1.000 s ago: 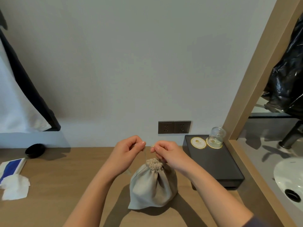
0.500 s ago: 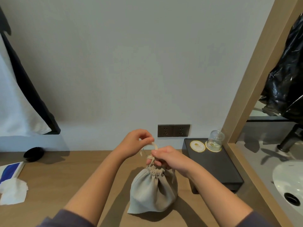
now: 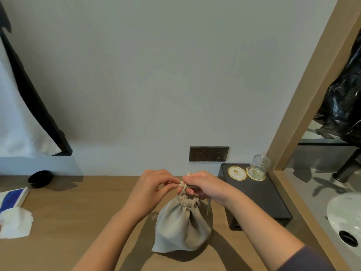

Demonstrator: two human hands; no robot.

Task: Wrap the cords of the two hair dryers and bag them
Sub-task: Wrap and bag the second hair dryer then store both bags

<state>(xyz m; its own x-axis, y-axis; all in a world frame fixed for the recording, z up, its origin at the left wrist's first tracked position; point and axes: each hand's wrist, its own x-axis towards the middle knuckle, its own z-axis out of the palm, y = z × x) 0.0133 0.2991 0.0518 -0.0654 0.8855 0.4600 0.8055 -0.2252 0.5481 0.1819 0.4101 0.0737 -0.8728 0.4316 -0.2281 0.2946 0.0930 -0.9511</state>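
A beige cloth drawstring bag (image 3: 182, 227) stands on the wooden counter (image 3: 78, 222), full and gathered tight at its neck. Both hands work just above that neck. My left hand (image 3: 152, 187) pinches the drawstring (image 3: 183, 185) from the left. From the right, my right hand (image 3: 205, 185) pinches the same string, and one loose end hangs down the bag's right side. What the bag holds is hidden, and no hair dryer shows.
A black tray (image 3: 259, 200) with two round coasters and an upturned glass (image 3: 258, 167) sits right of the bag. Wall sockets (image 3: 208, 154) are behind. White tissue (image 3: 15, 222), a blue-white packet and a black dish lie far left; a sink (image 3: 345, 218) is far right.
The hands, pulling the string ends apart a second ago, have come together over the bag's neck and are crossing the string. The bag has stayed in place.
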